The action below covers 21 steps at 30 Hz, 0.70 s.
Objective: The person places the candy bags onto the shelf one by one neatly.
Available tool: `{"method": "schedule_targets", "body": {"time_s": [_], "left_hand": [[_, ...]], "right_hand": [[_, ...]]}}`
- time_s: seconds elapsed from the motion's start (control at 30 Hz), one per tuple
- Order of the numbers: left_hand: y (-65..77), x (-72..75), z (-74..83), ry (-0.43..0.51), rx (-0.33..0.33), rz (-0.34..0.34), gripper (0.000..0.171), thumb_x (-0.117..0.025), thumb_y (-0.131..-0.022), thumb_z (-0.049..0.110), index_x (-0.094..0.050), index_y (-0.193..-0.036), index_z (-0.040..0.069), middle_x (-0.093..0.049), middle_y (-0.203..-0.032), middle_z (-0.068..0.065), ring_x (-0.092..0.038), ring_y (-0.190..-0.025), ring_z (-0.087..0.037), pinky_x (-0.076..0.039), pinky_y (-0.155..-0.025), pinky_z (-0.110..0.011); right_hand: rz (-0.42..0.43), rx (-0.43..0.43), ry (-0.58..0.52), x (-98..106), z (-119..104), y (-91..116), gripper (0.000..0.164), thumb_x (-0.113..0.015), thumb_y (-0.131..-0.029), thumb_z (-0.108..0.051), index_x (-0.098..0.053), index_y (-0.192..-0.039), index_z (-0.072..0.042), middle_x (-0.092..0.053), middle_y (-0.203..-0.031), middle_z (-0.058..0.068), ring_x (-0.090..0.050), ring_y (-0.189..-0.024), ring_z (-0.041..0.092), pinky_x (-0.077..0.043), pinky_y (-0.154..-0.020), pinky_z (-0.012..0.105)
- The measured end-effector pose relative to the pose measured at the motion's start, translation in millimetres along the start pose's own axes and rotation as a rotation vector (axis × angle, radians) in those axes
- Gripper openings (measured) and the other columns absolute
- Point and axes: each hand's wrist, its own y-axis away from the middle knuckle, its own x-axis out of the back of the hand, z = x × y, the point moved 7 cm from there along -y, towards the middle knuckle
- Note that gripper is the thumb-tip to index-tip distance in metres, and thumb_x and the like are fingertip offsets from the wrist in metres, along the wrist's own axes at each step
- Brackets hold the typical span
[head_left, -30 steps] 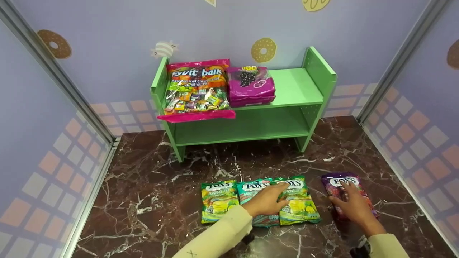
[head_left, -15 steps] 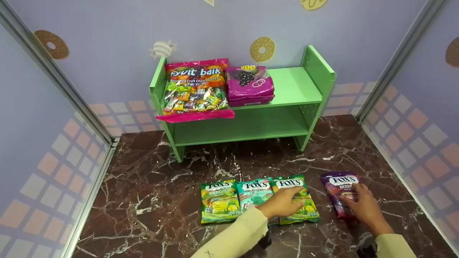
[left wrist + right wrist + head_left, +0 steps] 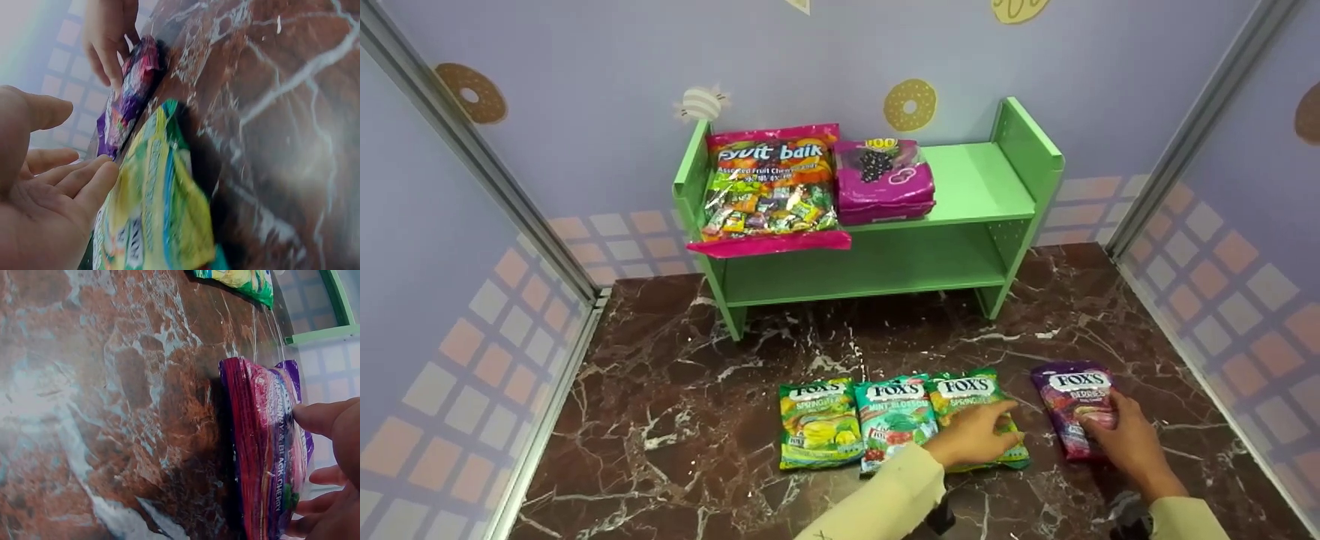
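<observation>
My left hand [image 3: 979, 435] is over the right-hand green FOX'S Spring Tea candy bag [image 3: 960, 405], covering its lower part. In the left wrist view its fingers are extended beside the bag, gripping nothing. My right hand [image 3: 1132, 439] lies at the right side of the purple FOX'S Berries candy bag [image 3: 1065, 409]. In the right wrist view, thumb and spread fingers are against the bag's printed face, not curled round it. Left of these lie a teal FOX'S Mint Blossom candy bag [image 3: 896, 424] and another green Spring Tea bag [image 3: 819, 427], side by side.
Behind the bags stands a green two-tier shelf [image 3: 862, 274]. On its top tier are a large Fyvit Baik candy bag [image 3: 772, 184] and a purple grape-printed pack [image 3: 883, 184]. Patterned walls [image 3: 607, 150] enclose the dark marble surface [image 3: 675, 435] on three sides.
My left hand has shifted right, uncovering the Mint Blossom bag. The right hand has slid slightly right and down toward the Berries bag's edge, exposing more of its front. The bags look unmoved.
</observation>
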Motion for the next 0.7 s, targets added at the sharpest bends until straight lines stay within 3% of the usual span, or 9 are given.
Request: {"method": "schedule_targets", "body": {"time_s": [0.27, 0.4, 0.7], "left_hand": [[-15.6, -27.1, 9.8, 0.117, 0.029, 0.007, 0.054, -0.062, -0.094, 0.035, -0.048, -0.142, 0.017, -0.059, -0.136, 0.0, -0.063, -0.114, -0.007, -0.049, -0.093, -0.017], [-20.9, -39.5, 11.2, 0.108, 0.056, 0.008, 0.056, -0.063, -0.092, 0.035, -0.047, -0.143, 0.017, -0.058, -0.137, 0.001, -0.064, -0.111, -0.006, -0.048, -0.091, -0.014], [-26.3, -50.7, 7.0, 0.182, 0.122, 0.012, 0.057, -0.065, -0.091, 0.034, -0.048, -0.142, 0.017, -0.058, -0.137, 0.0, -0.064, -0.113, -0.008, -0.048, -0.093, -0.016]], "right_hand": [[-0.02, -0.054, -0.051, -4.3, 8.1, -2.8, 0.095, -0.055, -0.094, -0.049, -0.011, -0.147, 0.017, -0.019, -0.145, 0.044, -0.025, -0.132, 0.06, -0.023, -0.108, 0.068], [-0.018, -0.071, -0.057, -4.7, 11.6, -2.9, 0.097, -0.053, -0.094, -0.053, -0.01, -0.148, 0.015, -0.021, -0.146, 0.043, -0.027, -0.13, 0.06, -0.026, -0.107, 0.068], [-0.037, -0.118, -0.081, -7.8, 13.5, -2.6, 0.096, -0.051, -0.095, -0.053, -0.007, -0.148, 0.014, -0.022, -0.145, 0.043, -0.03, -0.13, 0.057, -0.026, -0.107, 0.067]]}}
